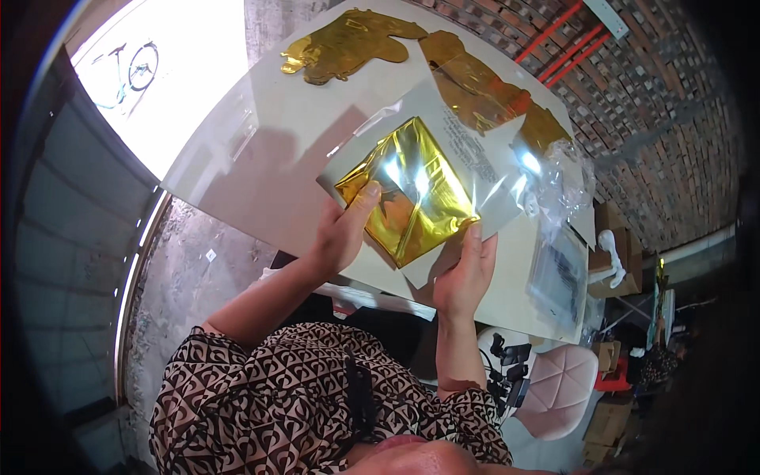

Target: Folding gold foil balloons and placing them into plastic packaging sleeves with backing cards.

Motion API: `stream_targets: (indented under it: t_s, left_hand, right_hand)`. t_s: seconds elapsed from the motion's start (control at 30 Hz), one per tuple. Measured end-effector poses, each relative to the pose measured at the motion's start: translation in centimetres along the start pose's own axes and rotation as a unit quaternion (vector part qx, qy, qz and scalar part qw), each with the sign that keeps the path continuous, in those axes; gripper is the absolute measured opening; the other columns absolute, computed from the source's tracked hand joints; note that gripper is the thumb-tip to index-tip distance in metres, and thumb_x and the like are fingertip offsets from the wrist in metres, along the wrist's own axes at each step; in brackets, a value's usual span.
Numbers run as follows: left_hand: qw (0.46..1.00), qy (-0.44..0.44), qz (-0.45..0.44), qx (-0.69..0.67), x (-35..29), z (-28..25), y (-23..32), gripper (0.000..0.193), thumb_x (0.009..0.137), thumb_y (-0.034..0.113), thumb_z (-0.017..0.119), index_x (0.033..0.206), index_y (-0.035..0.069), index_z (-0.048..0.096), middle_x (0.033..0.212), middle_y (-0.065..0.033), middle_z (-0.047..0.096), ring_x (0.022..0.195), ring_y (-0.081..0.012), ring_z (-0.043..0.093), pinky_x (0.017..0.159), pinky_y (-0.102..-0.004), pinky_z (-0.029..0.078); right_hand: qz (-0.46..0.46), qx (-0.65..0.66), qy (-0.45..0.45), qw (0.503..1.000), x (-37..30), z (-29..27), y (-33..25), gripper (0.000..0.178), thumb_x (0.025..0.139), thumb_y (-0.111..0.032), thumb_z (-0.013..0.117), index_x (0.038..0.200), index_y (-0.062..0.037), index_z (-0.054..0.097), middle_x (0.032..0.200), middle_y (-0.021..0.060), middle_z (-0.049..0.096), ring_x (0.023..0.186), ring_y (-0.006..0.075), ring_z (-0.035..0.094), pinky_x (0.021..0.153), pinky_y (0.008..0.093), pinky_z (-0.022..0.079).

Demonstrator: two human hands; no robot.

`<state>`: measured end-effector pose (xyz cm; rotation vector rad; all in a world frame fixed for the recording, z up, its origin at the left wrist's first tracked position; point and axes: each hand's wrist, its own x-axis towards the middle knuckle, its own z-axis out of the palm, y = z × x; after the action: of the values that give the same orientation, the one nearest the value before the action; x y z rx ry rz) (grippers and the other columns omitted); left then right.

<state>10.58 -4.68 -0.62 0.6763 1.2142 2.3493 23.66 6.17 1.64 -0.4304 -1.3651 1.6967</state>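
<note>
A folded gold foil balloon [427, 174], flat and roughly rectangular, is held over the table in both my hands. My left hand [346, 229] grips its left edge, thumb on top and fingers underneath. At the lower right corner, my right hand [469, 273] pinches it with the thumb over the foil. Just beyond it lies a clear plastic bag [475, 154] with dark print; whether the balloon touches it I cannot tell. Farther back, a flat gold foil shape [348, 43] lies on the table, with more gold foil [467, 79] to its right.
The pale table [229, 174] has a curved far edge. Crumpled clear plastic [562, 178] and a stack of clear bags [558, 273] lie at its right. A pinkish padded chair [558, 388] stands at the lower right, near cardboard boxes [609, 423]. A brick wall [657, 103] rises behind.
</note>
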Motion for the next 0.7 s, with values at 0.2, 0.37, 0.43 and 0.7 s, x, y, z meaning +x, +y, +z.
stream_targets:
  t_s: [0.2,0.37,0.43,0.7]
  left_hand:
    - [0.996,0.044,0.023,-0.076,-0.6,0.3,-0.8,0.022,0.102,0.011,0.056,0.120,-0.001,0.060,0.109,-0.0044,0.065,0.099,-0.0115,0.060,0.088,-0.0286,0.048]
    - [0.988,0.011,0.106,-0.112,-1.0,-0.2,-2.8,0.022,0.102,0.010,0.054,0.119,-0.003,0.060,0.112,-0.0071,0.064,0.102,-0.0147,0.060,0.091,-0.0308,0.047]
    - [0.983,0.014,0.182,0.026,-0.8,-0.3,-2.4,0.022,0.102,0.010,0.053,0.119,-0.003,0.059,0.113,-0.0083,0.062,0.102,-0.0159,0.059,0.091,-0.0314,0.047]
    - [0.983,0.113,0.113,-0.090,-0.7,0.8,-2.0,0.022,0.101,0.008,0.051,0.121,0.000,0.058,0.112,-0.0044,0.062,0.098,-0.0114,0.057,0.087,-0.0280,0.046]
  right_hand:
    - [-0.004,0.026,-0.019,0.999,-0.5,0.4,0.9,0.041,0.105,-0.011,0.048,0.143,0.0006,0.041,0.136,0.0114,0.054,0.124,0.0189,0.053,0.107,0.0341,0.040]
    - [0.002,-0.016,-0.015,1.000,-1.3,0.6,1.0,0.042,0.104,-0.010,0.049,0.143,0.0013,0.040,0.136,0.0112,0.054,0.124,0.0183,0.052,0.108,0.0343,0.039]
    - [0.008,-0.037,-0.017,0.999,-1.6,0.5,1.2,0.042,0.104,-0.010,0.049,0.144,0.0014,0.039,0.137,0.0113,0.054,0.124,0.0182,0.052,0.108,0.0345,0.039]
    - [-0.236,-0.225,0.099,0.940,-2.6,-0.7,2.2,0.069,0.093,-0.021,0.069,0.147,0.0024,0.032,0.149,0.0171,0.042,0.134,0.0291,0.046,0.116,0.0455,0.031]
